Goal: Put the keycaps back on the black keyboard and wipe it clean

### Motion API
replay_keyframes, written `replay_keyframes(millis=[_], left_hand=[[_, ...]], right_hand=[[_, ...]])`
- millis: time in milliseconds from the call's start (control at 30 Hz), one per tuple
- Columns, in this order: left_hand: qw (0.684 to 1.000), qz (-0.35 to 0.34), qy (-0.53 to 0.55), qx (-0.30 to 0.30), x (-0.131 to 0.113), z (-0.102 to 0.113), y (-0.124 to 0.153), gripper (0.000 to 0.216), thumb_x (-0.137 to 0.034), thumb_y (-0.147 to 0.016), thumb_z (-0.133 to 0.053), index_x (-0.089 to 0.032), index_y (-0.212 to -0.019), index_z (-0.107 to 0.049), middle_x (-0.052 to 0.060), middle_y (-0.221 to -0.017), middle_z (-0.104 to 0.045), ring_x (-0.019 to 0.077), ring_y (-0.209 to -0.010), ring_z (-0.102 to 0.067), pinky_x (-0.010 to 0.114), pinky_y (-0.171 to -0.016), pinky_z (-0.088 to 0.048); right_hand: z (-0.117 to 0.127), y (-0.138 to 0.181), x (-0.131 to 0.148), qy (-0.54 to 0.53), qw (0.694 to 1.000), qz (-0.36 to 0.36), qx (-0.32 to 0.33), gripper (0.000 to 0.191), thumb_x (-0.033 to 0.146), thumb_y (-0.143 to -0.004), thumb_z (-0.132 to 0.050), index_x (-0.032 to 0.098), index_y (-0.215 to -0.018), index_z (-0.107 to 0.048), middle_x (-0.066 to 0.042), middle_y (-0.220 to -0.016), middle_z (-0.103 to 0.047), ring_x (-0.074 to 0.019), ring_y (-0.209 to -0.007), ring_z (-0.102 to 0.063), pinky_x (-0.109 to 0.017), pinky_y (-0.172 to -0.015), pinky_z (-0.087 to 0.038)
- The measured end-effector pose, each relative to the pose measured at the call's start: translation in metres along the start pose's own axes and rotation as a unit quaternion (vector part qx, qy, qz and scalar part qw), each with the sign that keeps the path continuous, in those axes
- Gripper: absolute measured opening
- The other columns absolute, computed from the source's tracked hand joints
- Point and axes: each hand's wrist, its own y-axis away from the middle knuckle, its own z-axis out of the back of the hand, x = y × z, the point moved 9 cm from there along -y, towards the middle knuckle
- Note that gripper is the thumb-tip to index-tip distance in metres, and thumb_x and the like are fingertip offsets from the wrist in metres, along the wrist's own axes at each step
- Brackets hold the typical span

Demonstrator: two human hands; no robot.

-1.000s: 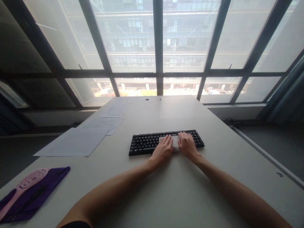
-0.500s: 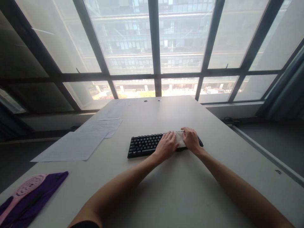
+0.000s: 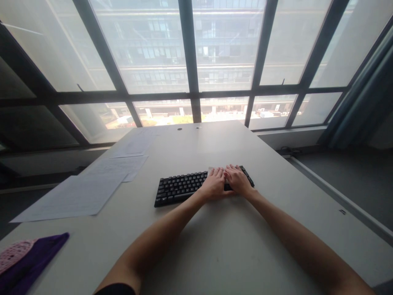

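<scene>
A black keyboard (image 3: 178,188) lies across the middle of the pale table (image 3: 221,250). Both my hands rest side by side on its right end. My left hand (image 3: 214,186) lies flat with the fingers stretched out over the keys. My right hand (image 3: 238,180) lies flat beside it, touching it, at the keyboard's right edge. A white cloth is almost wholly hidden under the two hands; only a pale sliver (image 3: 210,168) shows by my left fingertips.
Several sheets of paper (image 3: 76,194) lie on the left of the table. At the near left corner sits a purple cloth (image 3: 37,252) with a pink brush (image 3: 12,252) on it. Large windows stand behind the table's far edge.
Both hands slid to the right along the keyboard with the white cloth and came together, so the cloth that showed between them is now covered. The view has shifted right.
</scene>
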Motion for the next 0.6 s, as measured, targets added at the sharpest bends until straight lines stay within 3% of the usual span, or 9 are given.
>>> replay_keyframes(millis=[400,600], left_hand=[[1.000,-0.002,0.020,-0.016,-0.002,0.001,0.002,0.098,-0.063,-0.082,-0.062,-0.004,-0.155,-0.033,0.025,-0.157,-0.036,0.0362,-0.148,-0.032,0.048,-0.122,-0.021],[0.999,-0.006,0.027,-0.024,-0.001,0.000,0.003,0.092,-0.056,-0.082,-0.063,-0.004,-0.153,-0.036,0.025,-0.157,-0.037,0.0359,-0.148,-0.031,0.049,-0.123,-0.020]], right_hand=[[-0.008,0.004,0.004,0.055,0.998,-0.003,0.026,0.061,0.044,-0.107,-0.025,0.004,-0.143,-0.052,-0.023,-0.148,-0.050,-0.0303,-0.143,-0.041,-0.047,-0.120,-0.025],[0.008,0.008,0.018,0.041,0.999,-0.002,-0.029,0.061,0.044,-0.107,-0.024,0.004,-0.137,-0.058,-0.023,-0.145,-0.054,-0.0293,-0.142,-0.043,-0.045,-0.121,-0.026]])
